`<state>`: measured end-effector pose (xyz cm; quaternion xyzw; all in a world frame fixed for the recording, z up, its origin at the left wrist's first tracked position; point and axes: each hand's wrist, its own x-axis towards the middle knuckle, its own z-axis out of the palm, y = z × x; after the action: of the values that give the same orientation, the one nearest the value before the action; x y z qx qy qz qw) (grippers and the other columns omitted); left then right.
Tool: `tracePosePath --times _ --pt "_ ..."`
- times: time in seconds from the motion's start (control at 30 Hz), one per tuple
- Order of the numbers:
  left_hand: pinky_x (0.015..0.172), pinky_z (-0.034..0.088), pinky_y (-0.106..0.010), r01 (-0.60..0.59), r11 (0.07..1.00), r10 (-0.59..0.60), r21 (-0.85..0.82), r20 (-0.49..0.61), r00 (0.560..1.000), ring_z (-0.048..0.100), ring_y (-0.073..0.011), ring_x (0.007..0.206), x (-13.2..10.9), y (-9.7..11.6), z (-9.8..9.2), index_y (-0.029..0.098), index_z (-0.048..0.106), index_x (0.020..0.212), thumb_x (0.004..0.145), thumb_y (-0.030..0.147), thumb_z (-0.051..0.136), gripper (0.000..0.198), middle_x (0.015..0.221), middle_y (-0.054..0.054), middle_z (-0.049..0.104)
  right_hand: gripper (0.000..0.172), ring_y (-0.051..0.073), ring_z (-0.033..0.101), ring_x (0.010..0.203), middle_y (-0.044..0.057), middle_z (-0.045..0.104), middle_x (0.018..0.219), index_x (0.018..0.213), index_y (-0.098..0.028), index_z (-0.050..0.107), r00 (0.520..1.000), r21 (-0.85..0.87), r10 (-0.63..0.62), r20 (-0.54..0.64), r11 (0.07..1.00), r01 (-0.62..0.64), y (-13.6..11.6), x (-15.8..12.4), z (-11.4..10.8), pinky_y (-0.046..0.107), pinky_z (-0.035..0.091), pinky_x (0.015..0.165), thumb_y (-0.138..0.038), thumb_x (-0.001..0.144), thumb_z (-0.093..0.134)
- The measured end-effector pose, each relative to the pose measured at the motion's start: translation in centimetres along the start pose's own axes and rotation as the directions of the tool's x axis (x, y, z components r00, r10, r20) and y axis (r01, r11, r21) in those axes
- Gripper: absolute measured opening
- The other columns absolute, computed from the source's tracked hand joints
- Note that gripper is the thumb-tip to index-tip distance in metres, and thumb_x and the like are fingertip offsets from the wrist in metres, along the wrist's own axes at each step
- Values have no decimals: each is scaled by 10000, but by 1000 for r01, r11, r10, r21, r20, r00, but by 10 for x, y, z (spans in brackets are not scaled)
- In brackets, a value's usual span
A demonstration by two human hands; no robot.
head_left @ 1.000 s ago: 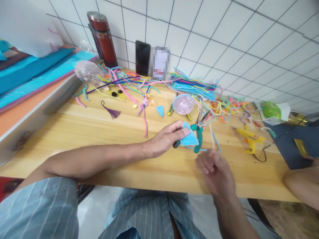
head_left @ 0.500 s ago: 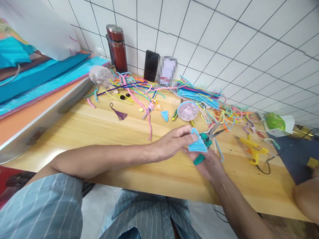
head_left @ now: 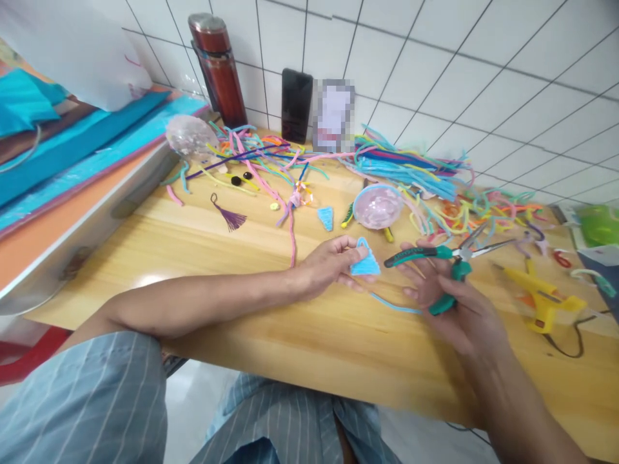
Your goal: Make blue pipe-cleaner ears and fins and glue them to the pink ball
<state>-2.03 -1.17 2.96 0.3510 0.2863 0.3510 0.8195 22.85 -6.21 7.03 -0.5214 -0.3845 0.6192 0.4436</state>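
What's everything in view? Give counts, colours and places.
Pliers: one, green and black, in right hand
Flat pieces: two, blue, left hand and table
Strand: one, blue, between the hands
Containers: two, clear pinkish, centre and back left
Handles: two, yellow, by centre container
Tassel: one, purple, left
Beads: two, black, left
Fuzzy stems: uncountable, mixed colours, along wall
Flask: one, red, back left
Phones: two, one black, one blurred, against wall
Glue gun: one, yellow, right
Sheets: several, blue and orange, far left
Green item: one, green, right edge
Table: one, pale wood, centre
Wall: one, white tiled, behind
Sleeve: one, blue-grey striped, lower left
Hands: two, bare, over table
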Motion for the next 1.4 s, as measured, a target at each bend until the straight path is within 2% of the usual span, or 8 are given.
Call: tracePosePath --times 0.17,0.37,0.47,0.63,0.77,0.9,1.27,1.4 --pt "662 613 -239 65 997 -67 -42 -45 997 787 -152 796 6 -13 -9 168 634 1013 747 463 1011 548 1057 -84 812 380 212 623 854 57 690 1501 1288 -414 772 999 -26 25 43 999 -23 9 0 -1 328 472 560 -489 918 729" --pt "718 613 -258 71 996 -72 45 13 997 780 -148 818 6 -17 -11 163 639 988 759 563 987 578 1102 -106 829 258 188 568 750 38 716 972 1100 -359 816 997 65 39 -73 997 -34 2 -3 -19 308 439 547 -438 854 824" --pt "716 588 -250 -1 992 4 124 -32 999 762 -135 802 5 -18 -12 162 634 990 815 576 945 546 1087 -100 830 264 207 545 683 24 674 770 1028 -341 819 992 -228 -8 -127 973 -21 -13 -11 -40 332 411 537 -470 804 873" --pt "707 569 -246 -39 982 44 185 -21 999 747 -128 781 5 -19 -11 163 624 993 836 615 918 561 1054 -91 828 392 307 691 838 48 784 891 884 -305 791 983 -735 -67 -173 673 -83 -15 -8 -42 459 580 780 -680 772 819" --pt "718 574 -253 -42 977 46 209 -13 999 747 -131 780 4 -20 -10 163 622 992 837 630 912 572 1034 -91 828 446 394 746 1197 104 838 1216 1017 -266 804 999 -697 -27 -42 717 -9 4 4 -21 579 581 1089 -665 821 771" --pt "711 577 -251 -56 980 61 190 -18 998 745 -133 778 4 -22 -10 163 633 992 816 638 922 583 1026 -89 825 426 363 734 1242 108 806 1321 1174 -264 815 997 -691 -70 -45 722 19 21 7 -15 573 538 1143 -584 896 765" --pt "676 583 -218 -69 993 75 100 -59 995 761 -132 820 5 -17 -8 172 652 993 794 552 955 526 1091 -82 821 473 328 750 1047 76 821 1097 1116 -319 817 999 -491 -8 -34 871 -9 14 -12 -24 484 614 975 -695 830 852" --pt "697 599 -238 -101 995 102 21 -62 993 768 -146 840 5 -14 -7 170 657 993 789 601 950 559 1094 -69 809 414 283 737 911 92 815 983 1028 -264 851 974 -448 170 150 890 -87 14 -16 -28 416 600 822 -641 855 854"
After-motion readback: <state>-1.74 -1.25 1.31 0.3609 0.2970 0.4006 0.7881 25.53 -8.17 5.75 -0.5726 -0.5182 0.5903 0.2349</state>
